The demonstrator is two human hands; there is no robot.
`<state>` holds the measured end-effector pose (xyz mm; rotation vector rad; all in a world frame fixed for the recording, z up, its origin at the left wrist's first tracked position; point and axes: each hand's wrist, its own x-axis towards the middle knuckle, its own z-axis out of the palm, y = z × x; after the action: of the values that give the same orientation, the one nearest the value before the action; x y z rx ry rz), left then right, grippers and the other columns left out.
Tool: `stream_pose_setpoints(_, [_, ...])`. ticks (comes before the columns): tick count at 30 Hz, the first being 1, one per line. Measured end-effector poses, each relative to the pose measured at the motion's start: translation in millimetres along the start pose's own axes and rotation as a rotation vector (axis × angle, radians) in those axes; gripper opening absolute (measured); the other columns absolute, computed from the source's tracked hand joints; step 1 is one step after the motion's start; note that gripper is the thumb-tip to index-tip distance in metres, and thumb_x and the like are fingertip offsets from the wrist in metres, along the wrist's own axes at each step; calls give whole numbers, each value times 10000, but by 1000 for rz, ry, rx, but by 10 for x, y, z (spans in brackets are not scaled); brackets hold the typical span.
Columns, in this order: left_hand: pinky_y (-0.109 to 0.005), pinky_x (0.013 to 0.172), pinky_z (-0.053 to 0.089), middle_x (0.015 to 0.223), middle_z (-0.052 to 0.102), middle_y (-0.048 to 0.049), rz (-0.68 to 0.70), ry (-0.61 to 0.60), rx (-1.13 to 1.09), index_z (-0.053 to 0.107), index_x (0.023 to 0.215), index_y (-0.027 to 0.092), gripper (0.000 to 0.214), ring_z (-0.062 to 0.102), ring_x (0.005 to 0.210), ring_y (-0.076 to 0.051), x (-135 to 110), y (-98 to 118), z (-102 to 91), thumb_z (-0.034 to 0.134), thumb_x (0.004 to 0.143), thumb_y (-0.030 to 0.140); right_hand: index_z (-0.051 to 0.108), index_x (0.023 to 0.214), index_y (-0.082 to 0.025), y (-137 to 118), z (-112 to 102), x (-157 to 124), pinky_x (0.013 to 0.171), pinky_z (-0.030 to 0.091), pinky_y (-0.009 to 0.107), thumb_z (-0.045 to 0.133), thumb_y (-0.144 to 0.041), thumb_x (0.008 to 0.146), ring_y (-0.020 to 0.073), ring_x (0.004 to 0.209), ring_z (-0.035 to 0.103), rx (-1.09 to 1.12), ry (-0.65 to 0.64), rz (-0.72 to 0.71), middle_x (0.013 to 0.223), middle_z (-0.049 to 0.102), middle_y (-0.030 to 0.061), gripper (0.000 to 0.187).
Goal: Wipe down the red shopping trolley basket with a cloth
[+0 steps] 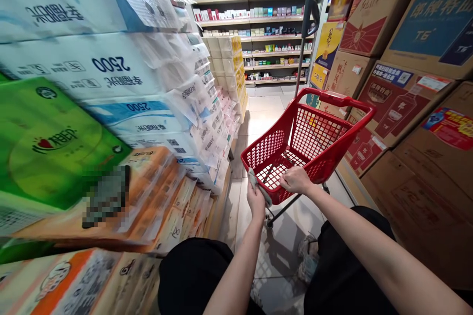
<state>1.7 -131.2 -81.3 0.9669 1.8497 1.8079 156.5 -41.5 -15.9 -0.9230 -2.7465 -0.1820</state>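
One grey cloth (259, 187) gripped in left hand (256, 200), against near corner of cart (331, 157); right hand (296, 180) clenched on near rim beside it. Floor (264, 114) shows through cart's lattice bottom. Cart stands between stacked paper packs (155, 120), left, and cartons (395, 115), right; pole (306, 23) just behind; shelves (221, 23) of small boxes (213, 14) beyond.

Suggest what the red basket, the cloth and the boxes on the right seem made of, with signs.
Red basket: probably glossy plastic; moulded lattice, bright highlights.
Cloth: likely matte fabric; soft folds at the left hand.
Boxes: apparently matte cardboard; brown, printed, straight edges.
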Motion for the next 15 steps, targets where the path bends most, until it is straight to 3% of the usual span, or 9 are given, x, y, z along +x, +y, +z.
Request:
stream_pose_setpoints(4, [-309, 980, 350, 1284, 483, -67, -46, -86, -82, 459, 1231, 232, 396, 437, 1187, -187, -274, 62, 30, 423, 840, 286, 670, 639, -145, -1, -109, 60, 599, 288, 251, 336, -334, 861, 156, 653, 578, -18, -87, 42, 692, 671, 73, 443])
stream_pose_setpoints(7, [-298, 938, 386, 1243, 516, -66, -51, -110, -149, 453, 1228, 228, 393, 495, 1116, -170, -211, 120, 25, 416, 839, 275, 683, 690, -135, -146, -163, 138, 645, 316, 264, 249, -376, 911, 175, 691, 604, -44, -126, 121, 714, 675, 98, 543])
stream_pose_setpoints(10, [-281, 819, 447, 1065, 607, -69, -96, -125, -136, 517, 1120, 198, 319, 579, 931, -157, -125, 114, 3, 415, 827, 273, 691, 762, -135, -353, -160, 221, 702, 328, 291, 172, -399, 933, 192, 733, 616, -34, -132, 163, 734, 678, 109, 608])
stream_pose_setpoints(15, [-274, 732, 459, 924, 629, -67, -159, -49, -50, 550, 1003, 171, 253, 592, 807, -154, 43, 6, -14, 412, 812, 262, 695, 704, -140, -481, -94, 264, 661, 326, 280, 188, -417, 923, 190, 706, 611, -1, -140, 100, 700, 675, 109, 618])
